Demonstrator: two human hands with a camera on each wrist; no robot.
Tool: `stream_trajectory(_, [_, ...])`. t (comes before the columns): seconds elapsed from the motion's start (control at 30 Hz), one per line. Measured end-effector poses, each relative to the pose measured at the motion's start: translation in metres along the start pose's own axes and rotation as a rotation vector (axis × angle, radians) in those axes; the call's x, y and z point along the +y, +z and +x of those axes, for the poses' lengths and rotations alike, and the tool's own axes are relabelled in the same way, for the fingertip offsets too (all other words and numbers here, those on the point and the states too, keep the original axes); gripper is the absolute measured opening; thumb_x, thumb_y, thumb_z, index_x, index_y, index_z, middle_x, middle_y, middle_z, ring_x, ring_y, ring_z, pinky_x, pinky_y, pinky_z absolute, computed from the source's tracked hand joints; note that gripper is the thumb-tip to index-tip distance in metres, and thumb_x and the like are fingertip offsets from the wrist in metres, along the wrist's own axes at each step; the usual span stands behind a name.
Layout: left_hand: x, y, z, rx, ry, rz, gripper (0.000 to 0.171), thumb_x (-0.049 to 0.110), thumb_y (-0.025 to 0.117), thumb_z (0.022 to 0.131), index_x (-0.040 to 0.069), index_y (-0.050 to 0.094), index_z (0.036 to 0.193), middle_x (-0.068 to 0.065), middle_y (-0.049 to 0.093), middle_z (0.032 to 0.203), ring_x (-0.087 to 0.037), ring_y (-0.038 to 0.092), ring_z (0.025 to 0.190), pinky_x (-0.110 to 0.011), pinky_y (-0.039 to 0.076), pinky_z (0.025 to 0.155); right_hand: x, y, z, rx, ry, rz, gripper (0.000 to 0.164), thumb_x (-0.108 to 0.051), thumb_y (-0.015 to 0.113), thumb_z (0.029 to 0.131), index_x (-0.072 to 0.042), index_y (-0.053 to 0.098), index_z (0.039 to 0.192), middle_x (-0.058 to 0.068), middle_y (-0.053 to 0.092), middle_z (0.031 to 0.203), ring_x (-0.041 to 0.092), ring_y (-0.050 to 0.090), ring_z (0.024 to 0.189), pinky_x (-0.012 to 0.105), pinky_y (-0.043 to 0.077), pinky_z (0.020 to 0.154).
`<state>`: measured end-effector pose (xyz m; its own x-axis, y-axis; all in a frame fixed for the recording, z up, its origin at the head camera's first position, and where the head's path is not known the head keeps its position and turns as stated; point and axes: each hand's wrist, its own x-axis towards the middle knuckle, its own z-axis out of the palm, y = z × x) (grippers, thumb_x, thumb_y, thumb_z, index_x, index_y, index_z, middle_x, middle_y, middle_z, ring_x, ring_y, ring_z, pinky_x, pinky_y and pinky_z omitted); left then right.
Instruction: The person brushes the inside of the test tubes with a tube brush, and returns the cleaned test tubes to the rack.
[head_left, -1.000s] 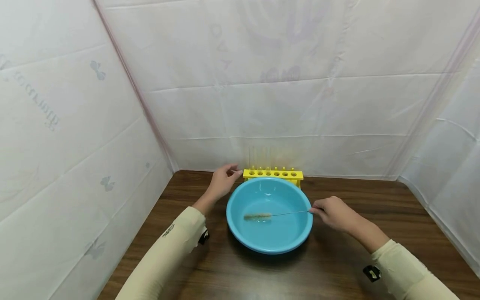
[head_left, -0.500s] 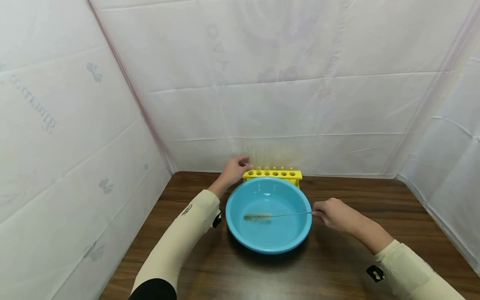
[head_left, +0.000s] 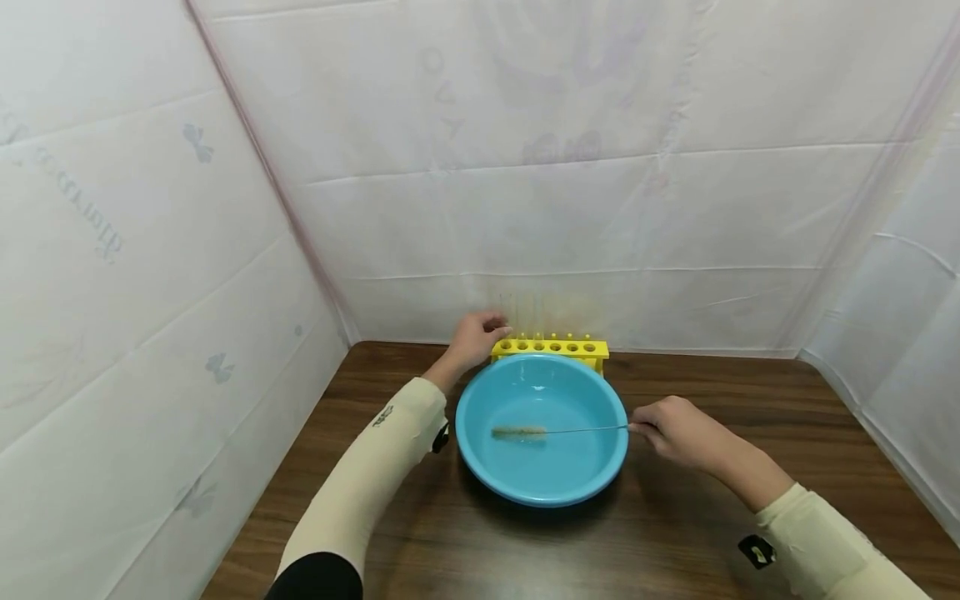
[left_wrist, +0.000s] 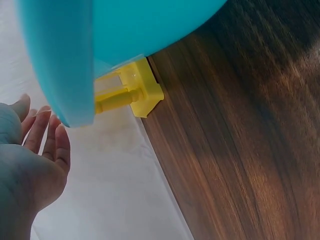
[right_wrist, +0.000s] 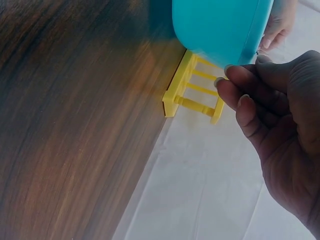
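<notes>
In the head view my right hand (head_left: 678,429) pinches the thin wire handle of a bottle brush (head_left: 519,432) at the right rim of a blue basin (head_left: 551,475). The brush's tan bristles lie inside the basin, over its floor. My left hand (head_left: 476,337) is at the left end of a yellow test tube rack (head_left: 564,347), fingers beside the nearest of the faint clear test tubes (head_left: 540,317). In the left wrist view the left hand's fingers (left_wrist: 62,145) are loosely bent, with nothing visible between them and the thumb.
The rack stands directly behind the basin, on a dark wood table (head_left: 540,558). White sheeting (head_left: 480,225) rises close behind the rack and along the left and right sides. Small yellow pegs show along the rack's back.
My left hand has moved right and slightly up, from the rack's left end to beside the leftmost tube. The right hand has moved slightly right, with the brush still in its pinch.
</notes>
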<state>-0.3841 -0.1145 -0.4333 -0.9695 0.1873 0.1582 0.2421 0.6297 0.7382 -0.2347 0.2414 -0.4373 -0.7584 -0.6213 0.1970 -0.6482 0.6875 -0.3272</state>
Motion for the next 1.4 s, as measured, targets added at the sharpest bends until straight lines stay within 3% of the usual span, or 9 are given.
stream_trajectory(0.17, [-0.002, 0.0, 0.0, 0.009, -0.004, -0.016, 0.029, 0.028, 0.064, 0.109, 0.008, 0.073, 0.129, -0.01, 0.074, 0.125, -0.027, 0.068, 0.111, -0.043, 0.063, 0.097, 0.0, -0.001, 0.0, 0.001, 0.017, 0.027, 0.016, -0.011, 0.071, 0.102, -0.017, 0.075, 0.087, -0.014, 0.056, 0.067, -0.006, 0.042, 0.061, 0.02, 0.042, 0.057])
stream_trajectory(0.4, [-0.002, -0.004, 0.0, 0.039, 0.038, -0.013, 0.021, 0.028, 0.065, 0.109, 0.011, 0.074, 0.116, -0.009, 0.075, 0.116, -0.026, 0.069, 0.105, -0.041, 0.062, 0.091, 0.002, -0.002, -0.004, 0.032, 0.1, 0.167, 0.023, -0.015, 0.069, 0.105, -0.023, 0.071, 0.083, -0.013, 0.053, 0.065, -0.003, 0.045, 0.057, 0.022, 0.044, 0.055])
stream_trajectory(0.6, [0.002, -0.008, -0.002, 0.057, 0.06, -0.062, 0.021, 0.026, 0.064, 0.109, 0.009, 0.074, 0.117, -0.011, 0.076, 0.115, -0.027, 0.072, 0.106, -0.044, 0.063, 0.093, 0.004, -0.005, -0.008, 0.054, 0.176, 0.215, 0.022, -0.019, 0.066, 0.107, -0.023, 0.075, 0.088, -0.006, 0.066, 0.068, 0.0, 0.05, 0.059, 0.024, 0.046, 0.057])
stream_trajectory(0.93, [0.014, -0.019, -0.007, 0.095, 0.1, -0.092, 0.031, 0.029, 0.062, 0.11, 0.006, 0.072, 0.128, -0.011, 0.073, 0.125, -0.03, 0.066, 0.121, -0.049, 0.06, 0.102, 0.006, -0.009, -0.013, 0.117, 0.197, 0.215, 0.019, -0.018, 0.065, 0.108, -0.019, 0.076, 0.092, -0.008, 0.065, 0.069, 0.0, 0.052, 0.061, 0.024, 0.046, 0.056])
stream_trajectory(1.4, [0.027, -0.043, -0.018, 0.162, 0.184, -0.118, 0.034, 0.03, 0.064, 0.109, 0.005, 0.071, 0.131, -0.01, 0.073, 0.125, -0.03, 0.065, 0.122, -0.052, 0.056, 0.105, 0.01, -0.01, -0.011, 0.181, 0.165, 0.155, 0.016, -0.014, 0.065, 0.107, -0.016, 0.078, 0.097, -0.003, 0.07, 0.073, -0.001, 0.056, 0.064, 0.024, 0.047, 0.058])
